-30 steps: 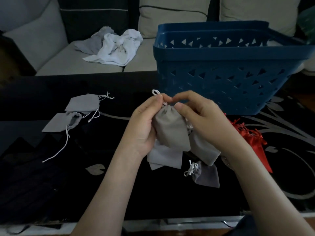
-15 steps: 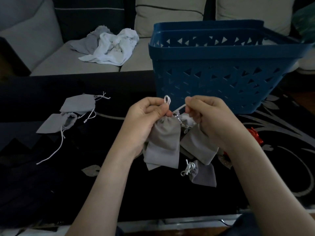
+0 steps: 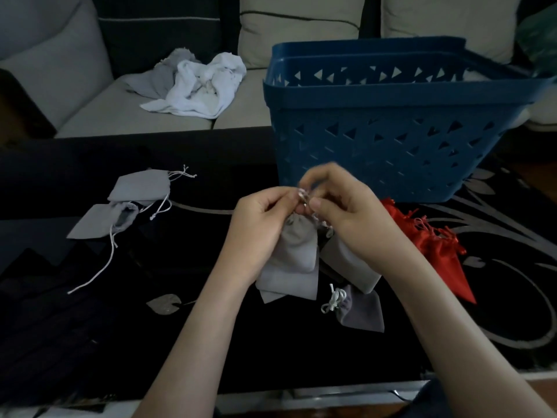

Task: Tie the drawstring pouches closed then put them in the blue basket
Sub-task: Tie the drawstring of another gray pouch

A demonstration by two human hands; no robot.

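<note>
Dark table (image 3: pixel 211 342), sofa (image 3: pixel 135 116) behind. Grey pouch (image 3: pixel 298 248) is held just above the table, in front of the basket (image 3: pixel 391 152). Neck is pinched by the left hand (image 3: pixel 259 224), cord (image 3: pixel 303 196) by the right hand (image 3: pixel 349 218); fingertips blurred.

left hand (image 3: pixel 259 227): bare | right hand (image 3: pixel 355 224): bare | forearms (image 3: pixel 193 342): bare along full visible length
</note>
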